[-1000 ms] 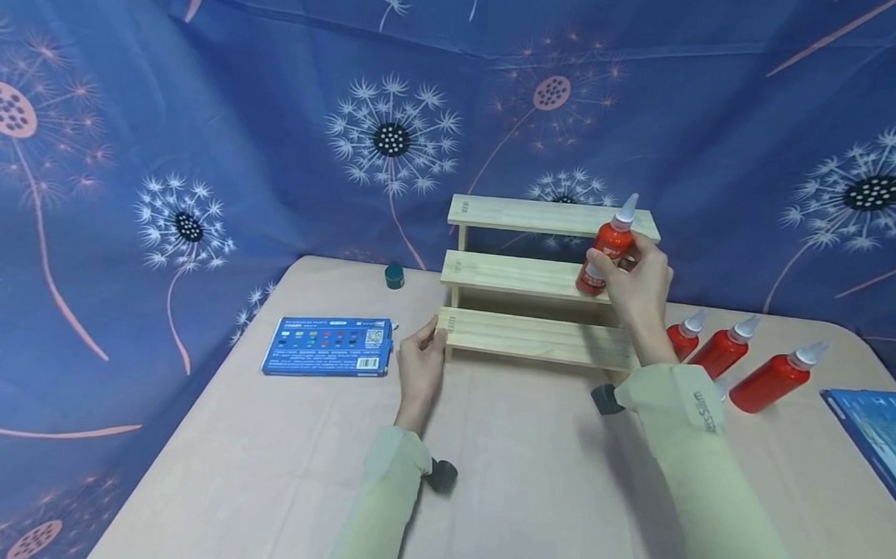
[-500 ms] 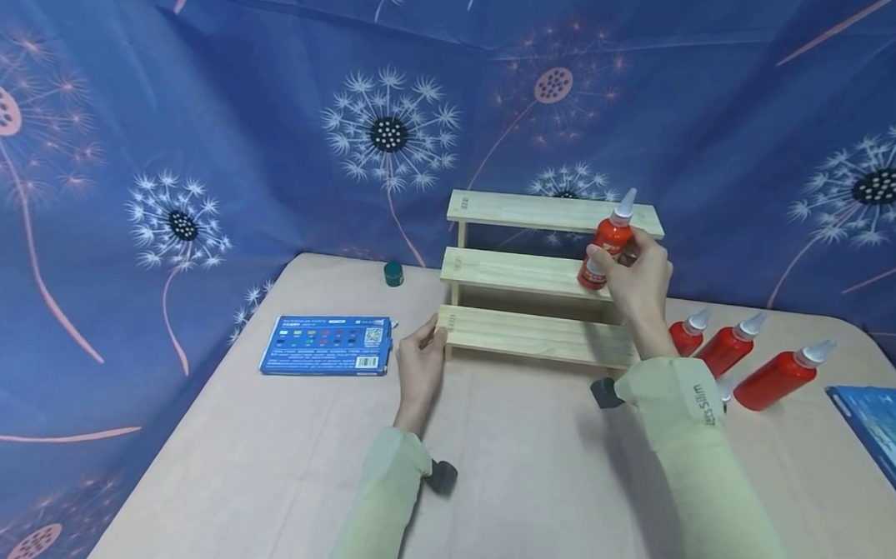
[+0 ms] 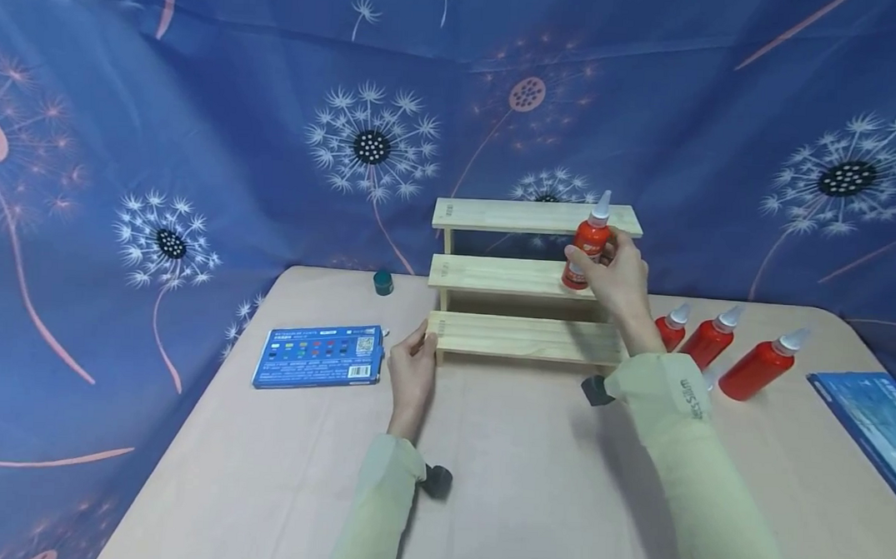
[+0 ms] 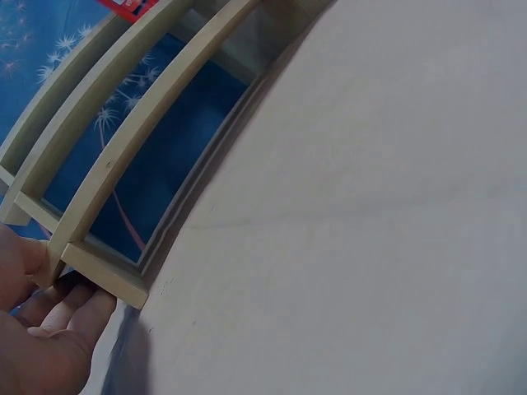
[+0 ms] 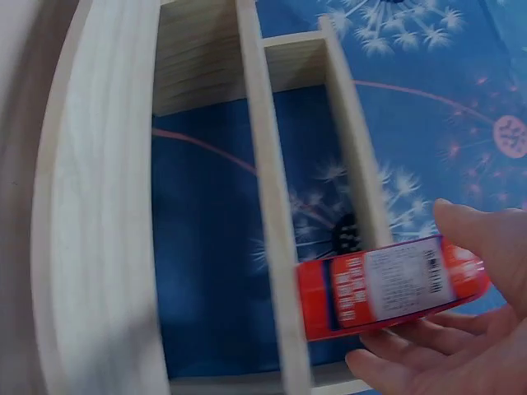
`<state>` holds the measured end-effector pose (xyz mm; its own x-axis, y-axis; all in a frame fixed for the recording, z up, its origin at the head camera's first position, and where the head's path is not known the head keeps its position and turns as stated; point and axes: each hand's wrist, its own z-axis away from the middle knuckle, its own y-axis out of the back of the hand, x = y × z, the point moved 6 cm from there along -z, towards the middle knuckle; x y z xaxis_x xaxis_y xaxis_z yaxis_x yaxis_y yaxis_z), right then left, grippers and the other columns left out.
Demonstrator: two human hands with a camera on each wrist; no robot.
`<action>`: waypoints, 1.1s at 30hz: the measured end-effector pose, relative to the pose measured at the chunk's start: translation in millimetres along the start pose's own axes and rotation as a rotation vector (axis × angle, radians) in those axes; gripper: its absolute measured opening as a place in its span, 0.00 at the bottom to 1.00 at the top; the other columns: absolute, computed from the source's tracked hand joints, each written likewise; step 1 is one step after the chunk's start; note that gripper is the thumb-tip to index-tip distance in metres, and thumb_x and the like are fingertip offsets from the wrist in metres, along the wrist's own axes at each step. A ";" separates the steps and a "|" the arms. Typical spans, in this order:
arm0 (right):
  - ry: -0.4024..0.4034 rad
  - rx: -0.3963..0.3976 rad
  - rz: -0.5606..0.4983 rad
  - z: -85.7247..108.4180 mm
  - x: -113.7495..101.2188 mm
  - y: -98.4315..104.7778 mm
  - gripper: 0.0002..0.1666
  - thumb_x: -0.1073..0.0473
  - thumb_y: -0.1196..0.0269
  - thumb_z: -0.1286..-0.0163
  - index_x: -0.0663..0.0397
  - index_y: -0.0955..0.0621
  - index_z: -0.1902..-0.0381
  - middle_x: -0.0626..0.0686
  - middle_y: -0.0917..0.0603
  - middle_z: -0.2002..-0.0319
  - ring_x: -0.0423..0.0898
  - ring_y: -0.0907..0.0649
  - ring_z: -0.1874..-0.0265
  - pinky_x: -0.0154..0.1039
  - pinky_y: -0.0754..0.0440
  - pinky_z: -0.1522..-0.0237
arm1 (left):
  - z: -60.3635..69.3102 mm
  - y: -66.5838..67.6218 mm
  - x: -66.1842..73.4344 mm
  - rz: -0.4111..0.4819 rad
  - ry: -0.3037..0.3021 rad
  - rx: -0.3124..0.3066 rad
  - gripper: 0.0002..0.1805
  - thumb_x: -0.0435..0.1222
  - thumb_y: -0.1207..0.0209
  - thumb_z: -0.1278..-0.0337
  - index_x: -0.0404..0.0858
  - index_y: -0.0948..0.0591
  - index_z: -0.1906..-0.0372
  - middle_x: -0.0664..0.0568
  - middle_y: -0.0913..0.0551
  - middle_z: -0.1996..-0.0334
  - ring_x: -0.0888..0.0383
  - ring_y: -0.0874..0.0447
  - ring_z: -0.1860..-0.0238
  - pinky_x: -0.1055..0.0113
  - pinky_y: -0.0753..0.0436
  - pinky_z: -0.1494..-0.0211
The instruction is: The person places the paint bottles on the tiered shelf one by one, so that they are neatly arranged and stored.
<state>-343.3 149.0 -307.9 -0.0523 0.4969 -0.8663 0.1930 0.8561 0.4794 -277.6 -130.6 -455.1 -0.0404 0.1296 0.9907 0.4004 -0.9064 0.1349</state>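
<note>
Head-camera framing has moved since the earlier frame; the bottle [image 3: 588, 237] keeps its place at the right end of the rack's [image 3: 519, 274] middle shelf [image 3: 493, 274].

Head view: right hand [image 3: 619, 277] with fingers [image 5: 412, 350] clamped round the bottle, left hand [image 3: 412, 376] pinching the rack's lowest shelf [image 3: 520, 337] at its left end. Only here does the pale, pointed nozzle [image 3: 602, 204] show, leaning right. Right wrist view: the label [image 5: 405, 280] appears clearly, a whitish panel of fine print beside pale characters on red, with a dark band near the base; the base lies against the middle shelf, though whether it rests there cannot be told. Left wrist view: left thumb and curled fingers show at the shelf's end; merely a red portion of the bottle enters, at the top margin.
</note>
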 end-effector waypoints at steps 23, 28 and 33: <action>0.006 -0.058 0.119 70.2 -14.8 83.7 0.53 0.32 0.44 0.33 0.50 0.50 0.22 0.63 0.42 0.26 0.64 0.39 0.28 0.68 0.38 0.33 | 1.4 4.1 -2.0 0.006 -0.017 0.006 0.20 0.33 0.44 0.32 0.35 0.24 0.38 0.43 0.22 0.39 0.50 0.22 0.39 0.62 0.17 0.43; 0.012 -0.030 0.121 80.3 0.4 98.8 0.50 0.36 0.43 0.31 0.52 0.47 0.22 0.64 0.39 0.27 0.64 0.38 0.29 0.68 0.36 0.33 | 1.2 3.4 -2.4 -0.004 -0.016 -0.006 0.20 0.34 0.45 0.31 0.36 0.24 0.37 0.44 0.24 0.37 0.50 0.24 0.37 0.61 0.18 0.41; 0.012 -0.012 0.088 89.8 20.1 108.7 0.46 0.40 0.43 0.29 0.51 0.47 0.23 0.63 0.39 0.27 0.63 0.37 0.29 0.65 0.35 0.34 | 1.0 1.9 -2.2 -0.010 -0.010 -0.012 0.20 0.35 0.46 0.30 0.37 0.25 0.36 0.45 0.24 0.37 0.51 0.26 0.36 0.61 0.19 0.39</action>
<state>-235.4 239.2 -285.8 -0.0470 0.5716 -0.8192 0.1857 0.8108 0.5551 -275.9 -132.2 -457.0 -0.0351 0.1430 0.9891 0.3886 -0.9099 0.1453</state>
